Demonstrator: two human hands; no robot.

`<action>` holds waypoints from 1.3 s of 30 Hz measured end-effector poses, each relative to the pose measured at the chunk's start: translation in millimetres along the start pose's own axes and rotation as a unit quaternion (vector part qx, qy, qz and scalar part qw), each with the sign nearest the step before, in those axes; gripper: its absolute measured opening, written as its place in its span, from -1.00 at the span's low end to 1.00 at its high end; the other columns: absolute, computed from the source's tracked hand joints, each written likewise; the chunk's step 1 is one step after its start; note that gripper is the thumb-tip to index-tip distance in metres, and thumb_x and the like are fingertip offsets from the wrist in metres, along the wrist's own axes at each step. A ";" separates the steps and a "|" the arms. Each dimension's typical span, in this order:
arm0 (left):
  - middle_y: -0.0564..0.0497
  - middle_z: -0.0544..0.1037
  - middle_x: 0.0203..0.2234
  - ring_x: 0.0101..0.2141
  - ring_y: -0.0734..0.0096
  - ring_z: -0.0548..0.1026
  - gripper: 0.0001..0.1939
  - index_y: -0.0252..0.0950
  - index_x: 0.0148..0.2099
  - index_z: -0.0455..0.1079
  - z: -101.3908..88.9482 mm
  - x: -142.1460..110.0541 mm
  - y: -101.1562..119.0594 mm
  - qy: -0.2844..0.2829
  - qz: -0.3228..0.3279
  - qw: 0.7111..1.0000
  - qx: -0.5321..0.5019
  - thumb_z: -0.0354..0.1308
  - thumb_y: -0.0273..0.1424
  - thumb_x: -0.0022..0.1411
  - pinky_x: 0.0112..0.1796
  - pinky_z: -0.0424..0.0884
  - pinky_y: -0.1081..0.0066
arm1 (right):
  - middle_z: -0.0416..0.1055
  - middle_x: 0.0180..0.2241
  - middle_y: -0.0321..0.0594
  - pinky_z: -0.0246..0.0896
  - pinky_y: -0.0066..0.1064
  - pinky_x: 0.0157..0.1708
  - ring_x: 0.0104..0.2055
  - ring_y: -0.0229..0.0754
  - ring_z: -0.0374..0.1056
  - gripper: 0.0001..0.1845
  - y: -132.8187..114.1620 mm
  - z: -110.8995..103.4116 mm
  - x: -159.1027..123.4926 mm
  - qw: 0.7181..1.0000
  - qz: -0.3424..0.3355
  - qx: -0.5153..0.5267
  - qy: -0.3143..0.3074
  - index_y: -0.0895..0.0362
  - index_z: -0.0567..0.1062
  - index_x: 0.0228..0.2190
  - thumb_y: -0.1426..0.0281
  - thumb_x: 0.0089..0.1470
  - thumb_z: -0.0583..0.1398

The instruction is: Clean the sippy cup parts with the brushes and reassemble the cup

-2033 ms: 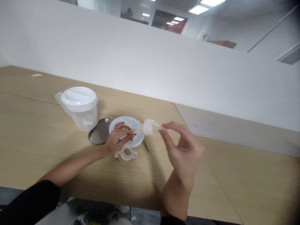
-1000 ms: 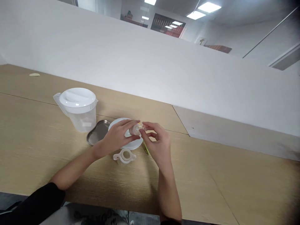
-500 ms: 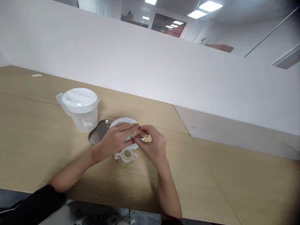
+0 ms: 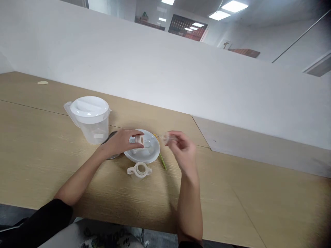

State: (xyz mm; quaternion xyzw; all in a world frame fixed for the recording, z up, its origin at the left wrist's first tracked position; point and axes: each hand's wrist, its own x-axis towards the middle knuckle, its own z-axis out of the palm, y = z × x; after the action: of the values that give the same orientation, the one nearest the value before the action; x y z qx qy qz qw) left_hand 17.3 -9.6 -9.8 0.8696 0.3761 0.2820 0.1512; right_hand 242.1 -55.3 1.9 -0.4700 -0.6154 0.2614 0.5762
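Note:
Above a white bowl (image 4: pixel 155 153), my left hand (image 4: pixel 117 142) is closed on a small cream-coloured ring-like piece (image 4: pixel 140 139), thumb below and fingers above, its round opening turned to the right. My right hand (image 4: pixel 184 150), blurred by motion, pinches a pale see-through piece (image 4: pixel 167 138) to the right of the bowl. A thin light line shows between the two pieces; whether it joins them I cannot make out. Clear items lie inside the bowl. Just in front of it stands a small clear cup with a cream two-handled collar (image 4: pixel 141 168).
A lidded clear pitcher (image 4: pixel 94 127) stands at the left. Behind my left hand, a metal kidney-shaped tray (image 4: pixel 113 156) is partly hidden. A yellow-green stick (image 4: pixel 162 162) lies at the bowl's right. White partition (image 4: pixel 155 69) rises behind the table.
My hands were together over the bowl and have moved apart, the right one going right, each with a piece. The bowl and the yellow-green stick show more now.

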 end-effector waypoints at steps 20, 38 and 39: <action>-0.24 0.55 -0.20 -0.05 0.03 0.43 -0.80 -0.41 -0.17 0.47 70.4 16.9 -51.7 -0.162 -0.045 0.945 0.281 0.23 -0.41 0.15 -0.06 0.26 0.19 | 0.52 -0.18 -0.12 0.22 -0.43 -0.16 -0.08 -0.11 0.41 -0.69 68.4 57.2 7.5 0.768 0.085 -0.510 -0.377 0.15 0.53 -0.15 0.55 0.05 0.15; 0.01 0.51 -0.02 -0.04 0.30 0.46 -0.62 -0.13 0.15 0.29 -52.1 -30.3 4.9 0.046 -0.023 0.998 -0.025 -0.05 -0.19 0.35 -0.02 0.35 0.32 | 0.57 -0.34 -0.18 0.26 -0.42 -0.32 -0.32 -0.17 0.47 -0.66 -0.5 5.1 -7.7 0.921 -0.004 -0.320 -0.223 0.12 0.56 -0.24 0.44 0.15 -0.01; 0.01 0.54 -0.09 -0.08 0.31 0.48 -0.64 -0.15 0.12 0.31 -67.9 -38.2 2.6 0.131 -0.034 0.990 -0.027 -0.06 -0.22 0.35 -0.04 0.37 0.31 | 0.56 -0.36 -0.19 0.27 -0.42 -0.33 -0.33 -0.18 0.48 -0.65 -1.8 3.1 -9.6 0.928 -0.013 -0.307 -0.211 0.11 0.55 -0.23 0.43 0.16 -0.02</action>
State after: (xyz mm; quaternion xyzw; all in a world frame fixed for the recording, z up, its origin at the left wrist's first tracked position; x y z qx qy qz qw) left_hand -43.6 -36.1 31.1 0.8072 0.4147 0.3985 0.1332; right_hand 237.6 -63.9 -1.6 -0.5499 -0.7790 0.1454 0.2640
